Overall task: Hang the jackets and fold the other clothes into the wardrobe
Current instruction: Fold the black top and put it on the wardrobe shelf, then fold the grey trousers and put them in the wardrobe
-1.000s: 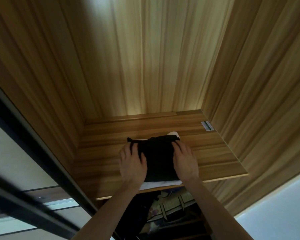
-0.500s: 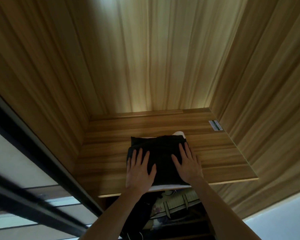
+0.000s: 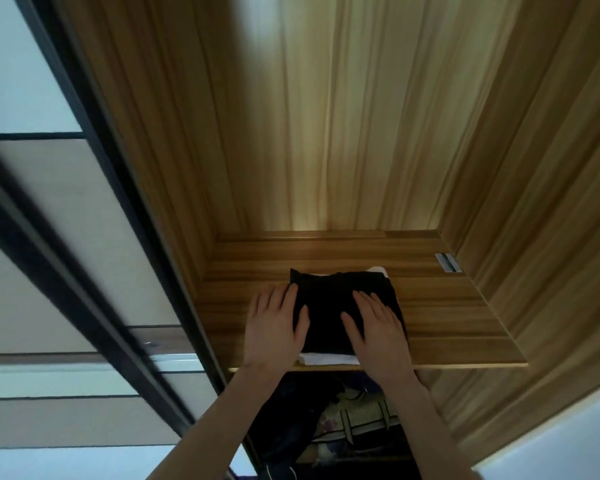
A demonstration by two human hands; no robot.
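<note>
A folded black garment lies on top of a folded white garment on the wooden wardrobe shelf. My left hand rests flat at the black garment's left edge, fingers straight, partly on the shelf. On the garment's right half my right hand presses down with straight fingers. Neither hand grips anything.
Below the shelf hang dark clothes and a light patterned piece with straps. A dark-framed sliding door stands at the left. The wardrobe's wooden side wall rises at the right, with a small label on the shelf's far right corner.
The view has swung left. My left hand has slid from on top of the black garment to its left edge; my right hand stays flat on it.
</note>
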